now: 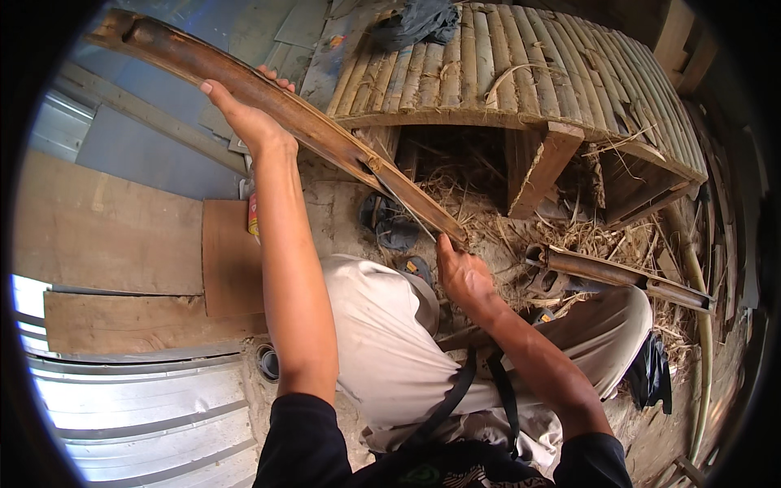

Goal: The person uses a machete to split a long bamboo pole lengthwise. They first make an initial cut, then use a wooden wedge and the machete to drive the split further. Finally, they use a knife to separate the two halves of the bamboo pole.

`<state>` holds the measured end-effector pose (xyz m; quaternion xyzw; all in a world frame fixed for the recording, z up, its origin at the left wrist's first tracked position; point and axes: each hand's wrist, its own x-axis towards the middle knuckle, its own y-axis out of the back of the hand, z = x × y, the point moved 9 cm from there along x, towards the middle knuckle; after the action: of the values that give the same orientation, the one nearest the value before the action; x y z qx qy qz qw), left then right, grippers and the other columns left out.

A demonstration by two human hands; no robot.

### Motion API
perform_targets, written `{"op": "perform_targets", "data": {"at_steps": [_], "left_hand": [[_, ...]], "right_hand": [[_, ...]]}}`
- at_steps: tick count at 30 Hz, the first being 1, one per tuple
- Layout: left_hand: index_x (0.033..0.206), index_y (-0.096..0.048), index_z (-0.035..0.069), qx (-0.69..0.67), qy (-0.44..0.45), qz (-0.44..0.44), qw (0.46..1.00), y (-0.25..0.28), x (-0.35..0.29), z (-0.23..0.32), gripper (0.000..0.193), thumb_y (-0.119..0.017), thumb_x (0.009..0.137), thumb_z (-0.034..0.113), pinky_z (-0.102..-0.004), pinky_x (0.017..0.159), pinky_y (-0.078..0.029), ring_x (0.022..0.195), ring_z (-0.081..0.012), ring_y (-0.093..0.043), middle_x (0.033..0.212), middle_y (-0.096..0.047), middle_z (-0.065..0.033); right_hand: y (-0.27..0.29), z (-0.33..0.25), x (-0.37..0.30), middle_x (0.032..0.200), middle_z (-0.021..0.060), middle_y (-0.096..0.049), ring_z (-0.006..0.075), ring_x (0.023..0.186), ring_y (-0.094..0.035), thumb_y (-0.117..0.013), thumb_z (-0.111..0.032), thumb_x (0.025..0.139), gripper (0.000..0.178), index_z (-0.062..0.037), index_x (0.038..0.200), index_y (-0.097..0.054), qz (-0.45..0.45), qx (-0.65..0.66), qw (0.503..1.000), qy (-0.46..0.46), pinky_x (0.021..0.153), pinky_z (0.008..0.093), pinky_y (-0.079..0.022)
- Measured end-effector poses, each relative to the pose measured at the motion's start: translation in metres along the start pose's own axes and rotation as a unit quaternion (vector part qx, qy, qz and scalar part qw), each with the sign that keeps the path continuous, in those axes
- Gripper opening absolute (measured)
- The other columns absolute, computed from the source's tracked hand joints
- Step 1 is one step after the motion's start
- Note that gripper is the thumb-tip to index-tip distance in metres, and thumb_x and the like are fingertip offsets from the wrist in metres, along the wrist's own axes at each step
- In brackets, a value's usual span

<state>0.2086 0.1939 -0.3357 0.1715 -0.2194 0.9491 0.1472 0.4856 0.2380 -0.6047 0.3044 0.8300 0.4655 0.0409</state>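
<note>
A long split length of brown bamboo (305, 114) slants from the upper left down toward the middle, its hollow side up with node walls showing. My left hand (256, 122) is wrapped under its upper part, thumb on the near edge and fingertips on the far edge. My right hand (468, 281) is closed at the lower end, around a knife (411, 213) whose thin blade lies along the bamboo's near edge, its tip near a dark node. The fist hides the knife's handle.
Ahead stands a low bench of bamboo slats (504, 61) with a black plastic bag (419, 24) on top. Another split bamboo piece (622, 272) lies at right among fibre shavings (504, 236). Boards (114, 228) and corrugated metal sheets (154, 407) flank my left; another black bag (651, 370) sits right.
</note>
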Motion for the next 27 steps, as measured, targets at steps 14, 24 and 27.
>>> {"op": "perform_targets", "data": {"at_steps": [14, 24, 27], "left_hand": [[0.105, -0.055, 0.002, -0.102, 0.038, -0.128, 0.986, 0.011, 0.015, -0.013, 0.095, -0.023, 0.083, 0.089, -0.043, 0.075, -0.05, 0.077, -0.0267, -0.059, 0.089, -0.058, -0.0128], [0.102, -0.055, 0.0, -0.137, 0.067, -0.169, 0.974, 0.014, 0.019, -0.02, 0.102, -0.019, 0.08, 0.092, -0.0445, 0.078, -0.049, 0.081, -0.0296, -0.056, 0.086, -0.057, -0.0152], [0.101, -0.056, 0.0, -0.164, 0.089, -0.156, 0.97, 0.022, 0.022, -0.025, 0.103, -0.019, 0.079, 0.093, -0.0439, 0.078, -0.048, 0.081, -0.0292, -0.054, 0.086, -0.056, -0.015]], "right_hand": [[0.031, 0.03, -0.002, 0.066, 0.0286, -0.061, 0.0493, 0.065, -0.062, -0.052, -0.022, 0.1, 0.021, -0.0049, 0.112, -0.05, -0.078, 0.128, 0.986, -0.073, 0.059, 0.0581, -0.048], [0.018, 0.008, -0.012, 0.061, 0.0222, -0.061, 0.043, 0.052, -0.06, -0.059, -0.019, 0.095, 0.03, -0.0022, 0.119, -0.052, -0.032, 0.035, 0.996, 0.08, 0.048, 0.0534, -0.047], [0.012, 0.011, -0.011, 0.06, 0.0218, -0.061, 0.0423, 0.051, -0.06, -0.06, -0.017, 0.095, 0.032, -0.0008, 0.12, -0.05, -0.063, 0.02, 0.995, 0.069, 0.048, 0.0526, -0.047]]}}
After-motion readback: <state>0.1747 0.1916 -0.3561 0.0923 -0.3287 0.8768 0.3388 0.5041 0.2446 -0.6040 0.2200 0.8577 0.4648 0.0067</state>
